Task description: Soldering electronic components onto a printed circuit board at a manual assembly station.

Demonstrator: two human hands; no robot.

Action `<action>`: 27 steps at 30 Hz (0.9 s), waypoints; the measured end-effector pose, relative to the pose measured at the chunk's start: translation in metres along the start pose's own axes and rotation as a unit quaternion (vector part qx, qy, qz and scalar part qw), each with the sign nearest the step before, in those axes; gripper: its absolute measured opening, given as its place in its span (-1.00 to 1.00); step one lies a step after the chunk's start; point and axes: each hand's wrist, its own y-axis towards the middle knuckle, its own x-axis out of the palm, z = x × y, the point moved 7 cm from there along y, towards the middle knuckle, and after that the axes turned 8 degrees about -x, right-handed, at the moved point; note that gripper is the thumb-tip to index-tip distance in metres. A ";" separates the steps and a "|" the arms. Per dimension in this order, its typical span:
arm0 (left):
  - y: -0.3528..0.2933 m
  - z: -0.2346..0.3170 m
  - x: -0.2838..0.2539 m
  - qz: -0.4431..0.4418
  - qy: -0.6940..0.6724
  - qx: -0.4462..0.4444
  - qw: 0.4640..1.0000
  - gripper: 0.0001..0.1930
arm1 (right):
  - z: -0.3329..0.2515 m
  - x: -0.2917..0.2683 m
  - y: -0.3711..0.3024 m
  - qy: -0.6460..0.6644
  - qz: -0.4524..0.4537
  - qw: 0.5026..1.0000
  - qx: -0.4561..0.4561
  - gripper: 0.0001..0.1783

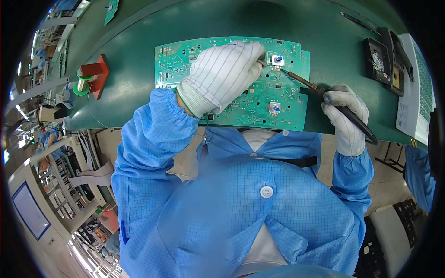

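Green circuit board work lies at the table's near edge; I cannot tell whether it is one panel or two boards edge to edge. My left hand, in a white striped glove, reaches over it with fingertips pinched beside the upper blue-shafted knob component. What the pinch holds is hidden. My gloved right hand grips a soldering iron by its black handle. The iron's tip points left, at the pins just below that component. A second blue-shafted component sits lower on the green work.
At left, a red stand carries a solder wire spool, its thin wire trailing toward the table edge. A black soldering iron holder with a tray stands at right, beside a white box. Tweezers lie at far right.
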 end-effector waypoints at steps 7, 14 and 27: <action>0.001 0.000 -0.001 -0.004 0.006 -0.002 1.000 -0.89 | -0.003 0.002 0.002 -0.015 -0.001 1.000 -0.022 -0.77; 0.008 0.000 -0.001 -0.043 -0.038 -0.005 0.998 -0.87 | -0.010 0.002 0.005 -0.053 -0.018 0.996 -0.075 -0.78; 0.009 -0.001 -0.002 -0.091 -0.054 -0.074 0.992 -0.89 | -0.010 0.003 0.005 -0.040 -0.045 0.989 -0.132 -0.71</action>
